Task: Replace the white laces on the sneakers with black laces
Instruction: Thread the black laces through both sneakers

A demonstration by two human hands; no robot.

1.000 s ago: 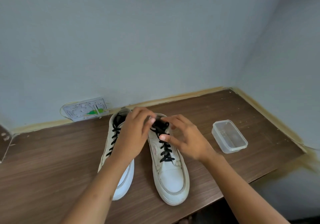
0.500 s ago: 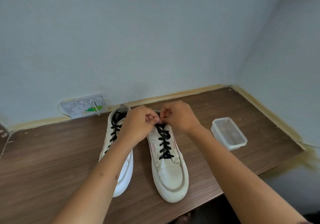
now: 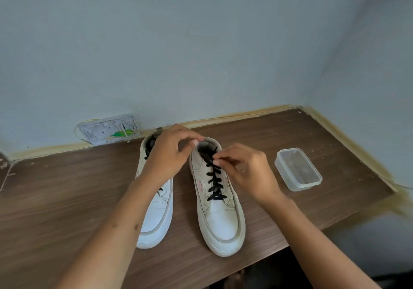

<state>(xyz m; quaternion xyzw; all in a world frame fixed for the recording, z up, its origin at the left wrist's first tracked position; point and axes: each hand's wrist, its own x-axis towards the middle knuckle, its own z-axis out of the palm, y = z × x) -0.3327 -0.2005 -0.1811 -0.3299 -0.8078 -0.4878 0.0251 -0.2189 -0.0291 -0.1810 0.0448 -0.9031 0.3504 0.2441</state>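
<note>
No readable text, label or number anywhere.

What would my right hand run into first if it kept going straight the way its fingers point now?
Probably the black lace at the top eyelets of the right sneaker, which the right hand already reaches; beyond that, likely the left hand, though depth is unclear.

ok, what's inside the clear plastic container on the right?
Nothing clearly: through the clear plastic container only the wood tabletop and some faint brownish smudges show. No white laces are visible in it.
</note>
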